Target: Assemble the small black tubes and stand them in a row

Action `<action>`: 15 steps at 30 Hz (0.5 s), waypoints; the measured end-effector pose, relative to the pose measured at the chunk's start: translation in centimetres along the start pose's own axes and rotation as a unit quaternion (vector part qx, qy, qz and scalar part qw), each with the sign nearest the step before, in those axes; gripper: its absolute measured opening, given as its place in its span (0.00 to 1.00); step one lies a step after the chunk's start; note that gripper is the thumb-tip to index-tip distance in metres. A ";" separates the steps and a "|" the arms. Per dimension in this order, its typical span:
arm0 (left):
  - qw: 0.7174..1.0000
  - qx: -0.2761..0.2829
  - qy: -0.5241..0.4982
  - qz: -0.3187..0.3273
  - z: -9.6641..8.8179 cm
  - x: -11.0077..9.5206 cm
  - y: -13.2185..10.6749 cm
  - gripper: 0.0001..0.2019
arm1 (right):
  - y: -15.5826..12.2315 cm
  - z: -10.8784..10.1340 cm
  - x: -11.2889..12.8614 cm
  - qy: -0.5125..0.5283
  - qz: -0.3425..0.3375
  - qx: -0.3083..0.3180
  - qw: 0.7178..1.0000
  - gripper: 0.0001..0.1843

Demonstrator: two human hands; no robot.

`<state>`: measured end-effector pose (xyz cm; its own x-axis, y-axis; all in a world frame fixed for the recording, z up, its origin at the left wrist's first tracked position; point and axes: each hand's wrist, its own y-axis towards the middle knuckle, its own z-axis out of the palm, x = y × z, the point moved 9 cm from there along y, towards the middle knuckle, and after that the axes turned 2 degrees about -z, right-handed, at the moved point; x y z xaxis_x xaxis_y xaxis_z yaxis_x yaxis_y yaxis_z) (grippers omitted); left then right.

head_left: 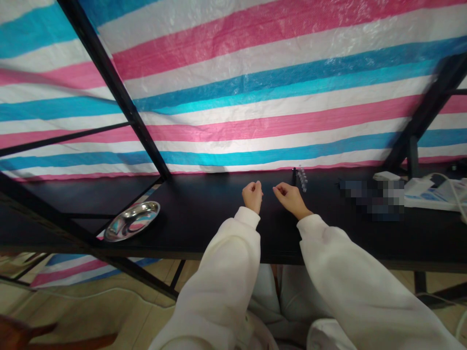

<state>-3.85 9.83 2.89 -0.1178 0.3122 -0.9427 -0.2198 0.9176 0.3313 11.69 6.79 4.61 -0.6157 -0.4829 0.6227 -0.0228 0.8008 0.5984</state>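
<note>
Above the middle of the black table, my left hand [252, 198] is closed, with the thumb pressed against curled fingers. Whatever it may hold is hidden or too small to name. My right hand [291, 198] is a short gap to the right, its thumb and fingertips pinched together and pointing toward the left hand. Nothing I can name shows in that pinch. Just beyond the right hand lies a pale, knobbly strip [302, 179] that looks like a terminal block. Beside it is a small dark object [294, 174], partly hidden behind the hand.
A shiny metal dish [133, 221] sits at the left on the black table [204, 233]. To the right are a blurred-out dark item [379, 198] and a white power strip [434, 201] with cables. Black frame posts [120, 97] stand before a striped sheet [255, 97].
</note>
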 end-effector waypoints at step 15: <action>0.999 0.012 -0.021 -0.041 0.3 0.9 -0.1 0.17 | -0.2 0.6 -0.2 -0.001 0.015 0.018 1.000 0.14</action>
<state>-3.61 10.12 2.02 -0.0604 0.2451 -0.9676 -0.2036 0.9460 0.2524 11.35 6.96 4.09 -0.6178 -0.4586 0.6387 -0.0327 0.8266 0.5619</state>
